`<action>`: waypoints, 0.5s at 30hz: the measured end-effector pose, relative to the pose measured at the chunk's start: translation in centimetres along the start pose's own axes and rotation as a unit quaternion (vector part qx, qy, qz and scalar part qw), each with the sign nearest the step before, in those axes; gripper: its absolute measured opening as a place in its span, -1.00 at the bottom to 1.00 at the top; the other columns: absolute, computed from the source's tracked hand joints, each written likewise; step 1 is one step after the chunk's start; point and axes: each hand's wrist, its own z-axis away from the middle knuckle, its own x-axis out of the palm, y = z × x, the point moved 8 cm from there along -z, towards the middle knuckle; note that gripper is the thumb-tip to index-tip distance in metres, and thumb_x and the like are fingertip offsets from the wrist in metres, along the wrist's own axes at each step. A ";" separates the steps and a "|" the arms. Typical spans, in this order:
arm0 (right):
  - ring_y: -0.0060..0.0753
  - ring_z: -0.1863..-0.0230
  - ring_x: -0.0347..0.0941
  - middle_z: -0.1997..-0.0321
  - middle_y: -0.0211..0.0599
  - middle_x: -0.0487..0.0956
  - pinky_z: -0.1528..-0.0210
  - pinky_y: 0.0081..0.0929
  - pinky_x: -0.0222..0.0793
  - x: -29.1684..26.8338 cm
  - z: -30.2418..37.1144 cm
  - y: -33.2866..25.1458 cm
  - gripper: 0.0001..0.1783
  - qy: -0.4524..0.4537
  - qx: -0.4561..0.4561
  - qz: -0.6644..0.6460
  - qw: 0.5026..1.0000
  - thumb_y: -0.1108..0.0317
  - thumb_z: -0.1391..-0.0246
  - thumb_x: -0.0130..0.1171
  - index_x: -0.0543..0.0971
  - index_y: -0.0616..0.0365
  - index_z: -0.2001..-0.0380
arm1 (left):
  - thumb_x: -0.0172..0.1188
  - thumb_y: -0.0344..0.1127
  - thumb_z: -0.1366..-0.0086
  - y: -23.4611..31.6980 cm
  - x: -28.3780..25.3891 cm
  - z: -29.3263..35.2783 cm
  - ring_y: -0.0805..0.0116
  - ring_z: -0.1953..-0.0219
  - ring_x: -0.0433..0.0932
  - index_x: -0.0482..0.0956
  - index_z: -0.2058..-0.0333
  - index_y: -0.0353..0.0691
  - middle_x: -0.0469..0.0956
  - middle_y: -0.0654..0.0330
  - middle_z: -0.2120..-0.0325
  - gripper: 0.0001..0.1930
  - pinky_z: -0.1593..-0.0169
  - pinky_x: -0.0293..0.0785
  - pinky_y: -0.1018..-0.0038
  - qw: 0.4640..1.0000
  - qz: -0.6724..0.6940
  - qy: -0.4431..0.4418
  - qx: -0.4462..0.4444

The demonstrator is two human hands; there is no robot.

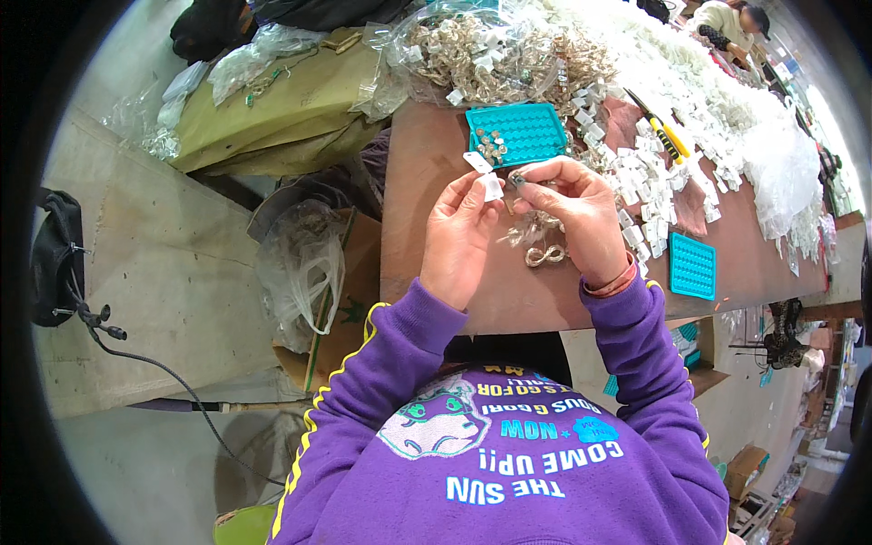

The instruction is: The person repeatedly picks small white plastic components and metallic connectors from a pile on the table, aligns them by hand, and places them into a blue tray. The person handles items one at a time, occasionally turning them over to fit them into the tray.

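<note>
**Small white tag and metal piece pinched together above the table**

The left hand (461,238) pinches a small white tag (491,187) between thumb and fingertips, held up over the brown table (427,182). The right hand (574,214), just beside it, has its fingers pressed together on a small metal piece (519,179) that meets the tag. Below the hands lies a small heap of metal clasps (540,241).

Just beyond, the teal tray (522,132) has only a few pieces in its near-left corner; most of its pockets look bare, so by my judgement the work is at an early stage. A second teal tray (692,265) lies to the right. Loose white tags (645,182) spread far and right, and a clear bag of metal parts (490,50) sits at the far end, much of it apparently unused.
</note>
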 end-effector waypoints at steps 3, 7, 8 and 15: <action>-0.58 0.34 0.58 0.31 -0.32 0.64 0.22 -0.66 0.49 0.0 -0.4 1.0 -0.88 -0.020 0.067 -0.054 0.996 0.46 -0.10 0.25 0.58 0.26 0.28 | 0.18 -0.41 -0.34 -0.1 0.2 -0.1 0.48 0.20 0.56 0.47 0.08 -0.28 0.58 0.19 0.20 -0.79 0.10 0.52 0.57 0.999 -0.028 0.014 0.009; -0.61 0.33 0.56 0.32 -0.34 0.63 0.24 -0.68 0.47 -0.3 -0.6 2.1 -0.87 -0.012 0.107 -0.129 0.986 0.44 -0.11 0.26 0.58 0.24 0.28 | 0.21 -0.42 -0.31 0.5 0.7 0.0 0.46 0.17 0.56 0.47 0.09 -0.30 0.57 0.19 0.20 -0.77 0.07 0.52 0.55 0.997 -0.076 0.011 0.031; -0.62 0.33 0.55 0.32 -0.35 0.63 0.25 -0.68 0.47 -0.2 -0.6 2.3 -0.87 -0.016 0.115 -0.138 0.984 0.43 -0.12 0.26 0.57 0.24 0.28 | 0.23 -0.42 -0.30 0.6 0.7 0.0 0.46 0.17 0.56 0.47 0.09 -0.30 0.57 0.18 0.19 -0.76 0.05 0.52 0.54 0.996 -0.084 0.012 0.035; -0.67 0.40 0.49 0.34 -0.35 0.63 0.29 -0.70 0.44 0.3 -0.2 3.4 -0.85 -0.040 0.146 -0.118 0.981 0.39 -0.13 0.26 0.58 0.24 0.29 | 0.28 -0.42 -0.26 1.2 1.1 0.2 0.51 0.18 0.55 0.51 0.14 -0.28 0.58 0.21 0.20 -0.77 0.07 0.52 0.54 0.980 -0.173 -0.014 0.094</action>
